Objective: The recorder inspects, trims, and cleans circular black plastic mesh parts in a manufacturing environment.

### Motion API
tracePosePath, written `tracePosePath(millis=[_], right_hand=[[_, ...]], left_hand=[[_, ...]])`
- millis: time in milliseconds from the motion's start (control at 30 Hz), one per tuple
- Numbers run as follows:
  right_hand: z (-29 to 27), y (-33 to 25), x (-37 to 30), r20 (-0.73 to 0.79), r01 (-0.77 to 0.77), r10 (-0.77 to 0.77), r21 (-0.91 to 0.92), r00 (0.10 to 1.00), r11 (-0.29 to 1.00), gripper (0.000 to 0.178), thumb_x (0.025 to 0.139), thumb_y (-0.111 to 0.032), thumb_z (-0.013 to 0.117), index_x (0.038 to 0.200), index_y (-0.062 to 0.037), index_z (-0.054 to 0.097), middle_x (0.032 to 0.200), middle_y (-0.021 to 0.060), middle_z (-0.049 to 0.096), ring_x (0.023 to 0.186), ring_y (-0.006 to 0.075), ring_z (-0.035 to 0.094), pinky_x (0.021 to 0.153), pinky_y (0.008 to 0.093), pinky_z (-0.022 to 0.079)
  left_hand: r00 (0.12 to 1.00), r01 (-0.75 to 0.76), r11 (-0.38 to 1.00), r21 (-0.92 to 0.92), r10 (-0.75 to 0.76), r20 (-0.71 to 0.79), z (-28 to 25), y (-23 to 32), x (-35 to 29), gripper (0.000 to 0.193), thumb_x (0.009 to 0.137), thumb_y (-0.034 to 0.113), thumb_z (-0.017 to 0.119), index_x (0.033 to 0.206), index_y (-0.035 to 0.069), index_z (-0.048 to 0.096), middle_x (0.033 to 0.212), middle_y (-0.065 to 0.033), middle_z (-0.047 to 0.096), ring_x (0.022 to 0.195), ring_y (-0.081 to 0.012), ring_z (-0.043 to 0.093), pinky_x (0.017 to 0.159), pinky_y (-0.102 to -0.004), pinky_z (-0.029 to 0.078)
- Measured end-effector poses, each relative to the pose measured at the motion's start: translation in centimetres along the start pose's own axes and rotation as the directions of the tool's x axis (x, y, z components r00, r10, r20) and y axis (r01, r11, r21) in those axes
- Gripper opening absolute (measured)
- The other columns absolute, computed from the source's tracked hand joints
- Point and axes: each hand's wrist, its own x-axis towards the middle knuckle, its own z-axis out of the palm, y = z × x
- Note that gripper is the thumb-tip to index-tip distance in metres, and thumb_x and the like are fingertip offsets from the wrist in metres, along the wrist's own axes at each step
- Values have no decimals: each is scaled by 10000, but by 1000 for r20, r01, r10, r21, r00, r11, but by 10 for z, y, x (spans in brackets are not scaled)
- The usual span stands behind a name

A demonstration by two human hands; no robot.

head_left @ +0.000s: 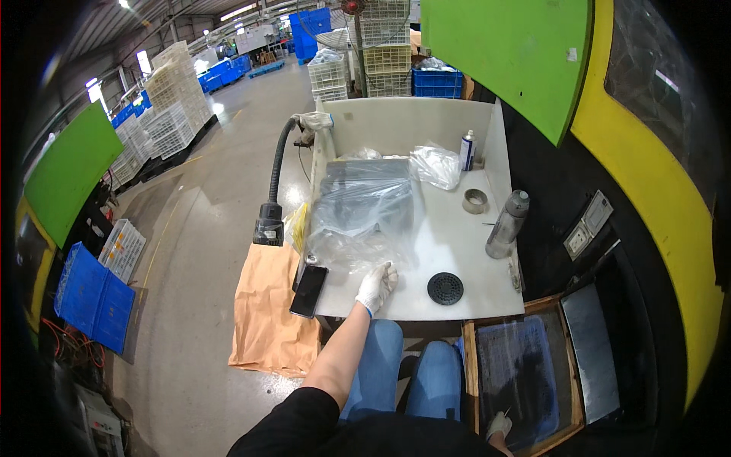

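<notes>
Head view: your gloved left hand (377,285) rests on the white table (449,228), fingers curled loosely, touching the clear plastic bag (364,213). Right hand (499,424) sits low by the wooden crate (469,358), pinching sth thin; can't tell what.

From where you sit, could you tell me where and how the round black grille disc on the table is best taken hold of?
The round black disc lies flat near the table's front edge, clear of other things. I would pinch it across its outer rim from above, probably with the left hand, which rests on the table close beside it. The right hand is down in the wooden crate.
</notes>
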Motion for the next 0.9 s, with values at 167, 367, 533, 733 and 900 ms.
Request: tracePosePath(millis=[167, 367, 533, 733, 900], right_hand=[[0, -7, -5, -21, -24, 22, -56, 1000, 998, 441, 841, -263, 527, 1043, 118, 623, 958, 231, 639, 857, 356, 622, 733, 436, 474], [-3, -14, -12, -36, -28, 25, -79, 999, 996, 429, 846, -262, 524, 1022, 115, 630, 898, 228, 645, 807, 364, 623, 727, 441, 467], [-3, -11, -16, -36, -7, 6, -34, 999, 999, 419, 853, -266, 530, 1002, 113, 628, 850, 210, 634, 753, 342, 609, 698, 436, 466], [-6, -11, -14, 38, -35, 34, 46, 999, 998, 421, 847, -274, 535, 979, 113, 636, 836, 226, 631, 762, 339, 627, 671, 430, 466], [-7, -7, -11, 42, 71, -67, -87, 997, 994, 477, 842, -308, 506, 973, 133, 630, 885, 274, 643, 846, 397, 627, 774, 472, 462]], left_hand=[[998, 14, 999, -50, -11, 61, -9, 0, 6, 247, 978, 134, 513, 1173, -16, 510, 913, -90, 608, 775, -167, 602, 691, -263, 533], [999, -7, 999, -35, 8, 33, -11, -3, 7, 261, 979, 140, 513, 1184, -21, 503, 925, -97, 605, 785, -172, 608, 720, -266, 541], [1000, -2, 1000, -6, 2, 26, -8, -1, 3, 265, 989, 152, 500, 1190, -20, 501, 915, -91, 596, 783, -167, 601, 704, -258, 529], [1000, -4, 1000, -9, 4, 23, -5, 1, 2, 253, 996, 160, 486, 1180, -15, 493, 907, -86, 589, 758, -158, 585, 681, -262, 514], [1000, -8, 1000, -12, 8, -3, 5, 3, -3, 156, 990, 165, 508, 1045, 24, 549, 849, -54, 595, 712, -135, 565, 646, -258, 497]])
